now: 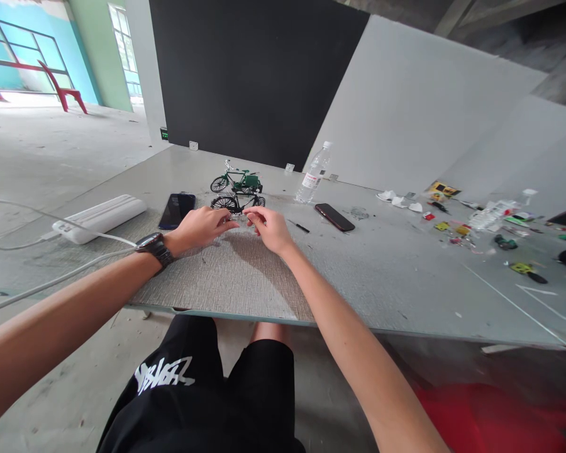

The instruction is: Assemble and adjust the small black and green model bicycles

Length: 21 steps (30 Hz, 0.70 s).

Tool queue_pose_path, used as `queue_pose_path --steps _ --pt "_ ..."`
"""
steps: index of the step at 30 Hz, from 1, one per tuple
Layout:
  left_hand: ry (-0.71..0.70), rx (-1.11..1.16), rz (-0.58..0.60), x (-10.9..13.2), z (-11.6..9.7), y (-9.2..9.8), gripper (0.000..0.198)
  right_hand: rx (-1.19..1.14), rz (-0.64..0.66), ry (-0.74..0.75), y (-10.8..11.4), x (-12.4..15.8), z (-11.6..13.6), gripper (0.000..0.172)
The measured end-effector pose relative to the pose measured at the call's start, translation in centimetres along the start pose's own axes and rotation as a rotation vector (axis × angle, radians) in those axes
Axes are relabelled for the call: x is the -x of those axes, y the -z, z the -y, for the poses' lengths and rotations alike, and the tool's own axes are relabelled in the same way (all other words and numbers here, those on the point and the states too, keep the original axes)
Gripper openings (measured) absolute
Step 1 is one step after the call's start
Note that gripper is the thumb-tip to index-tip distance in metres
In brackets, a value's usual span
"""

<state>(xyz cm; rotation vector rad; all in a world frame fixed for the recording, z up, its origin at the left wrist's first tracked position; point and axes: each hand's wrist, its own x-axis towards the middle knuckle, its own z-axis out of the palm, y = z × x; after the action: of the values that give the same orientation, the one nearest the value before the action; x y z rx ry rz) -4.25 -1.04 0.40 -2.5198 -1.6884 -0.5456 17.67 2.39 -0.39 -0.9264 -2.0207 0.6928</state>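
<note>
Both of my hands meet over a woven grey mat (226, 277) on the table. My left hand (202, 228), with a black watch on its wrist, has its fingers curled toward a small metal part that is too tiny to name. My right hand (270, 228) pinches at the same spot, fingertips almost touching the left ones. Just beyond my fingers stands a small black model bicycle (238, 202). A green model bicycle (236, 180) stands behind it.
A dark phone (177, 209) and a white power strip (99, 218) with cables lie to the left. A water bottle (314, 173), a second phone (334, 216) and a small screwdriver (298, 225) are to the right. Several small parts and packets (471, 226) litter the far right.
</note>
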Motion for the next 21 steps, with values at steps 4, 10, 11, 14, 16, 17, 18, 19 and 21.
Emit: queue_pose_path --steps 4,10,11,14,16,17,18,19,21 --pt "-0.003 0.001 -0.001 0.04 -0.02 -0.03 0.046 -0.007 0.001 0.009 -0.01 0.07 0.02 0.042" --pt "-0.015 -0.011 -0.017 0.12 0.06 -0.07 0.046 -0.010 0.010 0.020 -0.05 0.13 0.10 0.036" --pt "-0.015 -0.009 -0.014 0.10 0.08 -0.07 0.047 -0.011 0.010 0.018 -0.06 0.12 0.11 0.036" --pt "-0.014 -0.005 -0.003 0.03 0.11 -0.04 0.047 -0.013 0.011 0.010 -0.06 0.07 0.11 0.040" --pt "-0.010 -0.003 0.000 0.01 0.07 -0.01 0.047 -0.011 0.011 0.005 -0.05 0.04 0.10 0.043" --pt "-0.008 -0.003 0.001 0.02 0.04 0.02 0.047 -0.010 0.010 0.003 -0.05 0.03 0.11 0.045" --pt "-0.006 -0.003 0.002 0.03 0.00 0.04 0.047 -0.009 0.009 0.002 -0.04 0.03 0.12 0.046" --pt "-0.003 -0.003 0.004 0.04 -0.05 0.07 0.046 -0.010 0.007 0.001 -0.03 0.04 0.14 0.046" --pt "0.001 -0.005 0.008 0.06 -0.12 0.13 0.046 -0.014 0.008 0.002 -0.01 0.07 0.21 0.046"
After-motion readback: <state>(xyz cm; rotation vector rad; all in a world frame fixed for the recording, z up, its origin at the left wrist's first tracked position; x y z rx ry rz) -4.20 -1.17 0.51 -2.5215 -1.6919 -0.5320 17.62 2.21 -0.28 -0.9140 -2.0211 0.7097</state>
